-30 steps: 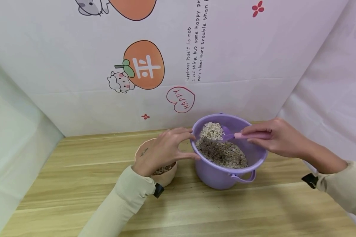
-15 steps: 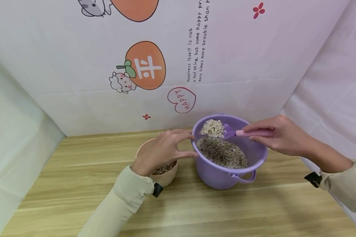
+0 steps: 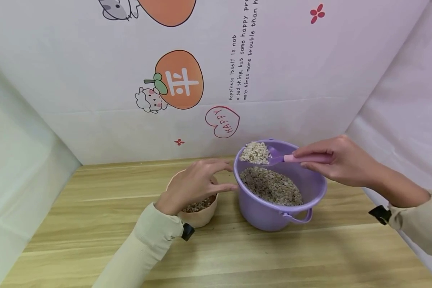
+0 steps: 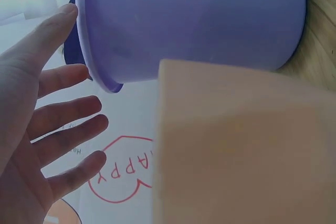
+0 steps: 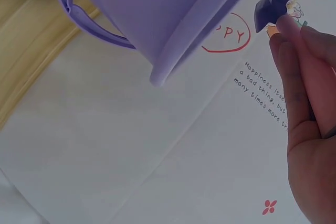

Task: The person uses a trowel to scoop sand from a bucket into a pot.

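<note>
My right hand [image 3: 345, 162] grips the pink handle of a small hand trowel [image 3: 309, 159]. Its purple blade, heaped with pale gravel [image 3: 255, 153], is level with the rim of a purple bucket [image 3: 264, 218], over its left back part. Inside the bucket lies a bed of grey-brown gravel [image 3: 273, 188]. My left hand [image 3: 191, 186] reaches over a peach-coloured pot [image 3: 201, 218], fingers loosely spread beside the bucket's left rim. In the left wrist view the thumb [image 4: 50, 35] lies at the rim; contact is hard to tell. The hand hides part of the pot, which holds brownish gravel.
Bucket and pot stand side by side on a wood-grain table [image 3: 237, 260]. A white printed cloth [image 3: 291, 80] rises right behind them, and plain white cloth [image 3: 410, 120] hangs at the right. The bucket's handle [image 3: 300, 217] hangs at its front.
The trowel has risen out of the bucket's gravel with a heaped load, up to rim level. My left hand has drawn slightly left, its fingers easing away from the bucket rim.
</note>
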`<state>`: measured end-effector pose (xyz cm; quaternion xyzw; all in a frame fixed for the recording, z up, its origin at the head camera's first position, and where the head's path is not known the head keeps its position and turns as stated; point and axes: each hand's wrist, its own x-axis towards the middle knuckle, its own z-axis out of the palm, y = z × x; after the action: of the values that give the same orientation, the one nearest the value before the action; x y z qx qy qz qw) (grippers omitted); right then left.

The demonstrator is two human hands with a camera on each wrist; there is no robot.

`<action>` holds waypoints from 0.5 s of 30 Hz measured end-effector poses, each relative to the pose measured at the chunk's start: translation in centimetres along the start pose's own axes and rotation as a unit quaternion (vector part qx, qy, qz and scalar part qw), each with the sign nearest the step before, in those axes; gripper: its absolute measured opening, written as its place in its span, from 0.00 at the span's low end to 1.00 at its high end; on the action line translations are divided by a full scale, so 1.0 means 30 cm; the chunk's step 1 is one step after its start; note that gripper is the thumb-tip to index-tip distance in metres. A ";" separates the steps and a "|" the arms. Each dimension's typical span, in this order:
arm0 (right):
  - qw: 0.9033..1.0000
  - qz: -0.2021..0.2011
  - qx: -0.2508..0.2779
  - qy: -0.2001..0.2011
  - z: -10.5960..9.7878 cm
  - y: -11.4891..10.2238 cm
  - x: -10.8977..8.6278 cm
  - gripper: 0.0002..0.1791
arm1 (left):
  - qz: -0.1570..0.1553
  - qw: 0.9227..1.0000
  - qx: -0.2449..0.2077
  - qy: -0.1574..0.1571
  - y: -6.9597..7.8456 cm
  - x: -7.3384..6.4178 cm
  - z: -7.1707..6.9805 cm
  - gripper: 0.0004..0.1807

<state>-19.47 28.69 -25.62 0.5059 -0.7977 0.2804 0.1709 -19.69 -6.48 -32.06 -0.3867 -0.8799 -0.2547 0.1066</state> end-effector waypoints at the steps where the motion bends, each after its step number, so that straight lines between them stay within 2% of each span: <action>1: 1.000 -0.001 0.002 -0.001 0.001 -0.001 0.002 0.23 | -0.007 1.000 -0.004 -0.002 -0.002 -0.003 0.000 0.26; 11: 1.000 -0.014 0.002 0.006 0.016 -0.009 0.035 0.20 | -0.043 0.999 -0.031 -0.009 -0.051 -0.051 -0.021 0.25; 15: 1.000 -0.016 0.004 0.015 0.024 -0.016 0.052 0.20 | -0.046 0.999 -0.020 -0.002 -0.086 -0.084 -0.037 0.24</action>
<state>-19.69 26.96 -25.18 0.5150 -0.7858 0.2884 0.1848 -19.89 -10.11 -33.04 -0.3480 -0.8919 -0.2758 0.0857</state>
